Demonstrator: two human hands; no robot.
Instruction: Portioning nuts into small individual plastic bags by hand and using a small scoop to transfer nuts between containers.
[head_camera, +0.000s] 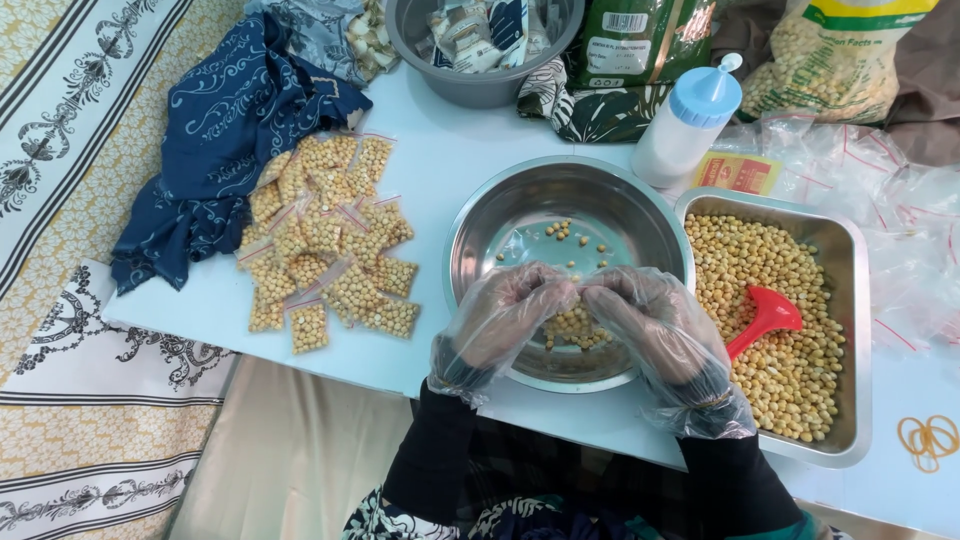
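Over the round steel bowl (520, 215), near edge of the pale table (450, 150), both hands in clear plastic gloves meet fingertip to fingertip. Left hand (500, 315) and right hand (655, 325) are curled narrow, pinching betw. them a small clear bag of yellow beans (573, 325); bag hangs just above the bowl's near rim. A few loose beans (562, 232) lie on the bowl floor, far side.

Right of the bowl, touching or just beside it, a rectangular steel tray (850, 330) filled w/ the same beans, a red scoop (765, 315) lying in them. Left of the bowl, well apart, a pile of filled small bags (325, 245) next to a dark blue patterned cloth (230, 130). Far side: white squeeze bottle w/ blue cap (690, 120), grey bowl (480, 85) w/ packets, heap of empty clear bags (860, 170) at far right. Rubber bands (928, 438) near right corner.
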